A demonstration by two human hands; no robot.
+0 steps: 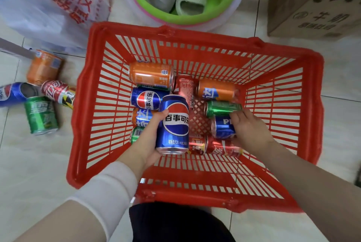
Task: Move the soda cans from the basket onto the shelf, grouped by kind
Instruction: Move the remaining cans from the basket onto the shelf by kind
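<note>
Fingers and thumb of the left hand (150, 138) wrap a blue can (172, 124), which appears lifted above the others over the middle of the basket (195, 198). Its long axis runs from the basket's near wall toward its far wall, with the base rim toward the near wall. Fingers (237, 116) of the right hand (251, 129) curl over the right end of a second blue can (222, 127). This can lies on its side on the basket's bottom, right of centre, with its long axis roughly across the basket from left wall to right wall. The thumb is mostly hidden, so the firmness of this hold cannot be judged. A green can (221, 108) lies just beyond it toward the far wall, at the fingertips. Orange, red, green and blue cans lie on their sides elsewhere in the basket. Four loose cans (41, 114), one of each colour, lie on the floor (341, 124) outside the basket's left wall. No shelf is in view. By judgement, one kind is being gathered. The right hand is the nearer to the second blue can and should lift it upward, clear of the green can.
</note>
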